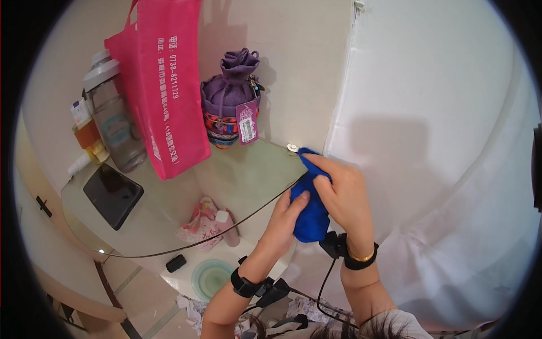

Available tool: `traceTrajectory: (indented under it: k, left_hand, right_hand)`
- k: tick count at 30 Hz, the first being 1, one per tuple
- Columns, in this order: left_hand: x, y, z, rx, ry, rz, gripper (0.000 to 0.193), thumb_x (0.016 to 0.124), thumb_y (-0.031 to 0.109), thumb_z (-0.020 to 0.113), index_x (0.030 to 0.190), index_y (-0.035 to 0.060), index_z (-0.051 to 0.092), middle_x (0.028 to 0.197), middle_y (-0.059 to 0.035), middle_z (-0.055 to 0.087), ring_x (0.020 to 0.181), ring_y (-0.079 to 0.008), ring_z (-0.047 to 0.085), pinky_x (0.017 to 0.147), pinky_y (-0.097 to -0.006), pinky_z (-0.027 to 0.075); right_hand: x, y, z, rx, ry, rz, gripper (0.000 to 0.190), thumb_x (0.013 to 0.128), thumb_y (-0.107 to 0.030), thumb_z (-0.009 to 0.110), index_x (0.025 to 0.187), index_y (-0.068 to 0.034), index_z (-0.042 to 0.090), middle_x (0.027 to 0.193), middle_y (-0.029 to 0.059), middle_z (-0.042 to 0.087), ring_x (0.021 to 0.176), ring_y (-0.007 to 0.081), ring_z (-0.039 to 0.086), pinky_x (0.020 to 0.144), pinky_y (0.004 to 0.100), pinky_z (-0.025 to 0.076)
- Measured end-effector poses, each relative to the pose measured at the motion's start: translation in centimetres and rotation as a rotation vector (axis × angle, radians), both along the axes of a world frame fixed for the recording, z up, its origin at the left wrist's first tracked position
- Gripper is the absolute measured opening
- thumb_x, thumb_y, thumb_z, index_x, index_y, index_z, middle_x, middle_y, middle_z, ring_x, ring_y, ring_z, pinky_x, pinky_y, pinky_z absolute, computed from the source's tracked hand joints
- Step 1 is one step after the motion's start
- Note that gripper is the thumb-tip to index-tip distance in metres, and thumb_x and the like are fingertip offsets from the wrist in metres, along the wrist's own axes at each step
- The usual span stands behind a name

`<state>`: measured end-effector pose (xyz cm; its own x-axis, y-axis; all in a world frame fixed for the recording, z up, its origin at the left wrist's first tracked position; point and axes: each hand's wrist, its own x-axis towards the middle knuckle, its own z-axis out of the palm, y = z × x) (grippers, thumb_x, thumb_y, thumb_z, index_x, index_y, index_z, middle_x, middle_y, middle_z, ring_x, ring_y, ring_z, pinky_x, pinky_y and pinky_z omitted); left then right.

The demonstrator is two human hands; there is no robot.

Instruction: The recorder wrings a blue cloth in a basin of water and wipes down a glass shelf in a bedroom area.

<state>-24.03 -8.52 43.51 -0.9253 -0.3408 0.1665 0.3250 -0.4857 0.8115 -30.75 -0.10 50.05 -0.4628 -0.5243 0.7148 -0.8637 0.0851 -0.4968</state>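
Observation:
A blue cloth [312, 216] is held between my two hands at the right end of a glass corner shelf [250, 173]. My left hand [290, 212] grips its lower part, thumb on top. With the fingers of my right hand [341, 190], I press the cloth's upper end against the shelf edge, beside a small metal shelf clip [292, 147]. Part of the cloth is hidden under my fingers. Both wrists wear black straps with small devices and cables.
On the glass stand a pink bag [182, 127], a purple drawstring pouch [230, 97], a clear plastic bottle [116, 123] and a dark phone [113, 195]. Below are a pink bottle [228, 229], a black case [176, 263] and a green bowl [211, 277]. White fabric [423, 169] hangs at right.

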Motion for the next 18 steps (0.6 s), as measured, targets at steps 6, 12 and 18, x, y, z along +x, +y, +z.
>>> traceTrajectory:
  k: [6,12,18]
  left_hand:
    - [0.0,-0.2,-0.2,-0.066,-0.027,-0.012,0.034,0.084,0.018,0.044,0.113,0.0034,0.037,0.104,-0.0053,0.049,0.093,-0.0108,0.049,0.08,-0.0253,0.04]
    - [-0.2,-0.4,0.4,0.005,-0.015,0.051,0.034,0.082,0.02,0.048,0.109,0.0012,0.04,0.098,-0.0048,0.05,0.088,-0.0089,0.047,0.077,-0.0217,0.038]
    - [1.3,-1.6,-0.6,-0.35,-0.09,0.236,0.035,0.078,0.023,0.054,0.103,0.0019,0.043,0.092,-0.0045,0.051,0.082,-0.01,0.047,0.074,-0.0213,0.038]
  right_hand:
    - [0.0,0.8,-0.2,0.022,-0.076,0.044,0.027,0.069,-0.007,0.043,0.091,0.001,0.056,0.077,0.0185,0.057,0.066,0.0328,0.053,0.063,0.0349,0.043]
    - [-0.5,0.3,0.0,0.05,-0.065,0.045,0.029,0.071,-0.008,0.044,0.096,0.003,0.053,0.079,0.0176,0.058,0.068,0.0267,0.056,0.063,0.0304,0.043]
    - [1.8,-0.1,-6.9,-0.655,-0.87,0.441,0.03,0.081,-0.013,0.044,0.106,0.004,0.048,0.092,0.0059,0.055,0.081,0.0087,0.049,0.073,0.0214,0.039]
